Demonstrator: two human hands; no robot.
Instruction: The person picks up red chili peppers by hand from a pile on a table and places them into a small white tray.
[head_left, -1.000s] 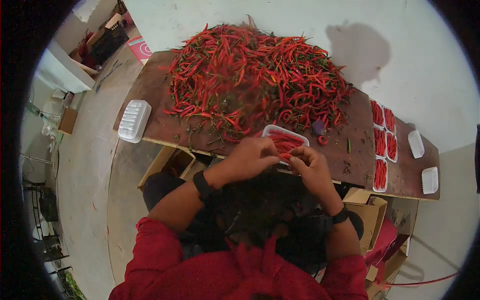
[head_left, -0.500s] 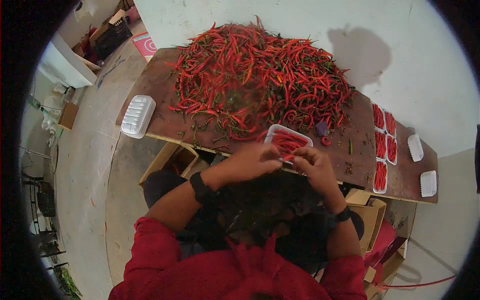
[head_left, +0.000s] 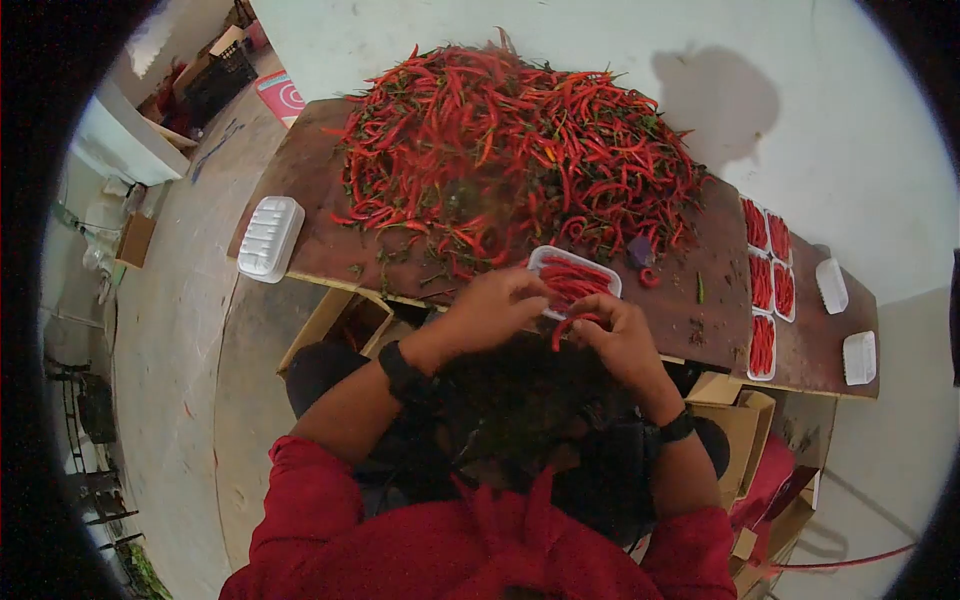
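Note:
A white tray [head_left: 612, 279] holding red chilies sits at the table's front edge, just below a large heap of red chilies [head_left: 520, 140] with green stems. My right hand [head_left: 618, 335] pinches a curved red chili [head_left: 560, 335] at the tray's lower right side. At the tray's left side is my left hand [head_left: 497, 305], its thumb and fingers curved and a little apart, with nothing visible between them.
Several filled chili trays [head_left: 760, 283] stand at the right, with two white trays [head_left: 831, 286] [head_left: 859, 358] beyond them. White trays [head_left: 271, 239] lie upside down at the left corner. Cardboard boxes [head_left: 735, 440] are under the table [head_left: 715, 325].
A curved chili now shows in my right hand, which has moved slightly down and left. My left hand has shifted a little up and left, and its fingers have come apart.

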